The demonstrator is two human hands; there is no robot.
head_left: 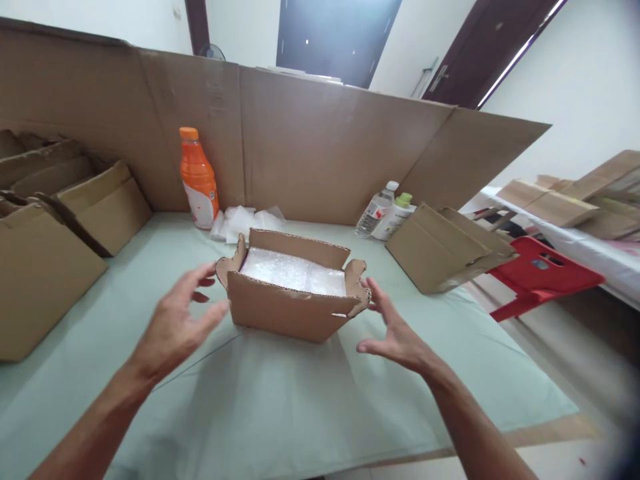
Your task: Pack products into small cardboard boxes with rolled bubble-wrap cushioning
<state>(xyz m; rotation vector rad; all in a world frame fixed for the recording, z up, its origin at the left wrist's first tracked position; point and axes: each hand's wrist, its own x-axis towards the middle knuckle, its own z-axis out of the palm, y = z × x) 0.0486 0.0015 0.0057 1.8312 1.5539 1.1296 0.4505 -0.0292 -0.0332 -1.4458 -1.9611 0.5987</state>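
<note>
The small cardboard box (293,303) sits in the middle of the pale green table (300,413), its long axis running left to right and turned slightly, so the right end lies a little nearer. Its mouth faces up, the flaps standing open at the far side and both ends.

The left hand (175,327) hovers just beside the box's left end, palm turned toward it, fingers spread and loosely curved, grasping nothing. The right hand (395,330) is held at the right end, palm inward, fingers extended and released; its fingertips come close to the right flap, though contact cannot be told.

The box is plain brown corrugated card with wavy cut edges, filled with clear bubble wrap (293,272).

Far left stands an orange bottle (199,179); folded cartons (450,247) lie to the right.
</note>
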